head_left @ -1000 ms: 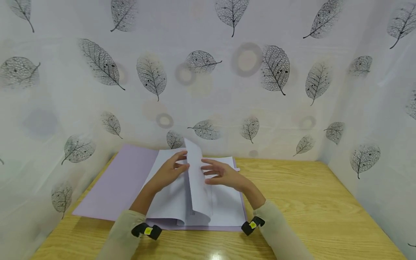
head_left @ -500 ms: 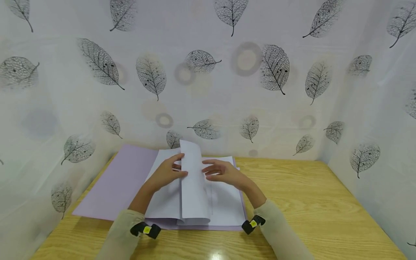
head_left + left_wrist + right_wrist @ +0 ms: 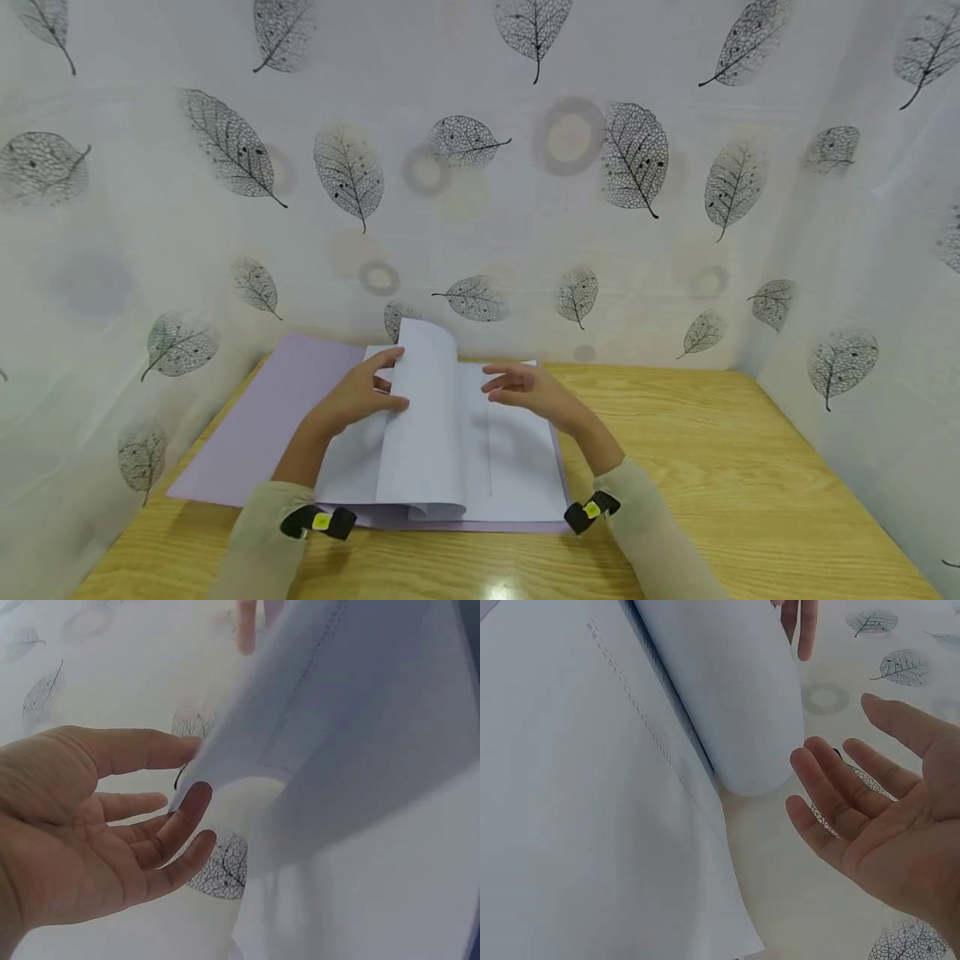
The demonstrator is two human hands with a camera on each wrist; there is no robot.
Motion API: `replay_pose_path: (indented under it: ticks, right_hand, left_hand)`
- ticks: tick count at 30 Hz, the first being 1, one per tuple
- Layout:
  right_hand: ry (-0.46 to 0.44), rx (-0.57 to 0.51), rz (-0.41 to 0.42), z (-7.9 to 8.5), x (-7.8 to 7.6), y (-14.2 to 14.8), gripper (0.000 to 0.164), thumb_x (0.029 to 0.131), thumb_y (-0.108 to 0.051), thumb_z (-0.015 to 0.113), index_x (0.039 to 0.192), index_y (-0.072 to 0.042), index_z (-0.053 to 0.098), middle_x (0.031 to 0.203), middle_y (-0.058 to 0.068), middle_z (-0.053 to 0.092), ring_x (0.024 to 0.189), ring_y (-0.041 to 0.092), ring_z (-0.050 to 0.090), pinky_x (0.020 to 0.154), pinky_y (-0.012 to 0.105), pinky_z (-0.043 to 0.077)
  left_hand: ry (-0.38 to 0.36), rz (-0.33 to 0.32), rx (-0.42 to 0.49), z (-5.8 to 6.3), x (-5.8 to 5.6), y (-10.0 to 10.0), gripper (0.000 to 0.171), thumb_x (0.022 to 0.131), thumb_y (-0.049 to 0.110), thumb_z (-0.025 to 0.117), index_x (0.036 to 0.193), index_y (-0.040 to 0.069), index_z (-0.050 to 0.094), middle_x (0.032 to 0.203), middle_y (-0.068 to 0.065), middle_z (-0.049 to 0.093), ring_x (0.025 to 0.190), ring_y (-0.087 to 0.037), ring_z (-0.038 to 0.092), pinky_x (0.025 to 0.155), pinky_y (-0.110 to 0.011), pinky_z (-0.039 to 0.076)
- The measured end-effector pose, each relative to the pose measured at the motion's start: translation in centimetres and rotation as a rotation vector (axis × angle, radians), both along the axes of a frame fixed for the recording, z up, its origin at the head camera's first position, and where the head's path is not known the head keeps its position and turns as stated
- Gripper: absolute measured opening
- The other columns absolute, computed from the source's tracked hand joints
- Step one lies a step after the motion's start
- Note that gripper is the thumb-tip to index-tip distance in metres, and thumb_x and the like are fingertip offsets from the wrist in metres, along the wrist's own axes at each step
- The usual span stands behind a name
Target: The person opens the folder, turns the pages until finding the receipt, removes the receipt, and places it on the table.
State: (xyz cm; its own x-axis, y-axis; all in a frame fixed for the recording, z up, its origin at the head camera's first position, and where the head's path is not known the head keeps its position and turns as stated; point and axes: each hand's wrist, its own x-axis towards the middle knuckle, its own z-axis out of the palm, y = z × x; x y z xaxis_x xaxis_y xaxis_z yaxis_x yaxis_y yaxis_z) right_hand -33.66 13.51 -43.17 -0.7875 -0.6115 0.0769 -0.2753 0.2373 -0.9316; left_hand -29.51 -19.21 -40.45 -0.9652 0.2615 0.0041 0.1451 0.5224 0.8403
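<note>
A purple-covered book [image 3: 262, 425] lies open on the table, with white pages inside. My left hand [image 3: 352, 402] pinches the free edge of a raised page [image 3: 423, 417] between thumb and fingers. That page stands up in a curve, bent over toward the left side. In the left wrist view the thumb and fingertips of the left hand [image 3: 112, 817] meet at the page's edge. Over the right-hand page [image 3: 521, 467] hovers my right hand [image 3: 536, 392], its fingers loosely bent and holding nothing. A thin column of small print runs down this flat page [image 3: 592, 810].
The wooden table [image 3: 697, 467] extends to the right of the book. A pale curtain [image 3: 480, 225] with a leaf print surrounds the table at the back and sides. Black wrist straps [image 3: 318, 522] sit on both sleeves.
The left hand has drawn the raised page leftward, bending it further over the left side. My right hand has shifted slightly right, away from the page.
</note>
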Motion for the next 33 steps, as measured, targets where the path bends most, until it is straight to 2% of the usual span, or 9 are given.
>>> replay_pose_path:
  ticks: [3, 6, 13, 17, 22, 28, 33]
  right_hand:
    - [0.008, 0.014, -0.018, 0.0, -0.2, 0.4, 0.050, 0.100, -0.020, 0.066, 0.147, -0.011, 0.053, 0.135, 0.022, 0.065, 0.120, 0.024, 0.068, 0.111, 0.045, 0.049]
    - [0.016, 0.025, -0.040, 0.1, -0.4, 0.9, 0.049, 0.101, -0.018, 0.064, 0.147, -0.009, 0.052, 0.135, 0.023, 0.065, 0.119, 0.024, 0.068, 0.111, 0.046, 0.049]
    - [0.043, 0.030, -0.101, 0.4, -0.5, 1.6, 0.048, 0.100, -0.015, 0.065, 0.145, -0.001, 0.053, 0.133, 0.027, 0.065, 0.122, 0.035, 0.065, 0.111, 0.050, 0.048]
    - [0.074, 0.053, -0.121, 0.4, -0.7, 1.8, 0.047, 0.101, -0.013, 0.063, 0.144, 0.003, 0.052, 0.133, 0.032, 0.062, 0.123, 0.038, 0.064, 0.108, 0.048, 0.051]
    - [0.120, 0.080, -0.155, 0.0, -0.8, 2.0, 0.047, 0.100, -0.011, 0.063, 0.142, 0.007, 0.052, 0.131, 0.035, 0.061, 0.120, 0.040, 0.065, 0.104, 0.047, 0.054]
    - [0.138, 0.109, -0.224, -1.1, -1.7, 2.6, 0.050, 0.099, -0.010, 0.065, 0.143, 0.008, 0.050, 0.134, 0.035, 0.059, 0.121, 0.043, 0.063, 0.102, 0.047, 0.055]
    - [0.158, 0.136, -0.261, -1.8, -2.2, 2.9, 0.054, 0.096, -0.008, 0.067, 0.145, 0.009, 0.048, 0.138, 0.035, 0.056, 0.123, 0.047, 0.060, 0.103, 0.050, 0.054]
  left_hand:
    - [0.022, -0.019, -0.012, 0.1, 0.0, -1.0, 0.086, 0.085, 0.013, 0.080, 0.158, 0.007, 0.034, 0.152, -0.030, 0.040, 0.116, -0.037, 0.059, 0.087, -0.036, 0.054]
    - [0.042, -0.043, -0.032, -0.1, 0.0, -1.9, 0.080, 0.086, 0.013, 0.079, 0.155, 0.005, 0.040, 0.149, -0.031, 0.042, 0.115, -0.038, 0.059, 0.086, -0.036, 0.053]
    - [-0.004, 0.024, -0.082, -0.2, -0.1, -3.3, 0.072, 0.085, 0.004, 0.075, 0.151, 0.002, 0.046, 0.150, -0.028, 0.046, 0.118, -0.042, 0.057, 0.090, -0.046, 0.054]
    - [-0.001, 0.048, -0.113, -0.3, 0.0, -3.7, 0.072, 0.083, -0.002, 0.071, 0.150, -0.001, 0.045, 0.152, -0.031, 0.041, 0.119, -0.045, 0.057, 0.091, -0.048, 0.055]
    - [0.013, 0.045, -0.121, -0.4, 0.3, -4.0, 0.070, 0.079, -0.008, 0.067, 0.146, -0.012, 0.043, 0.154, -0.037, 0.032, 0.120, -0.053, 0.055, 0.095, -0.054, 0.055]
    - [-0.016, 0.050, -0.164, -0.8, 0.1, -4.5, 0.066, 0.083, 0.000, 0.069, 0.143, -0.016, 0.045, 0.153, -0.039, 0.033, 0.126, -0.056, 0.052, 0.100, -0.059, 0.052]
    - [-0.035, 0.056, -0.199, -0.9, -0.1, -4.7, 0.075, 0.084, 0.013, 0.078, 0.146, -0.012, 0.043, 0.149, -0.038, 0.041, 0.127, -0.054, 0.052, 0.102, -0.059, 0.051]
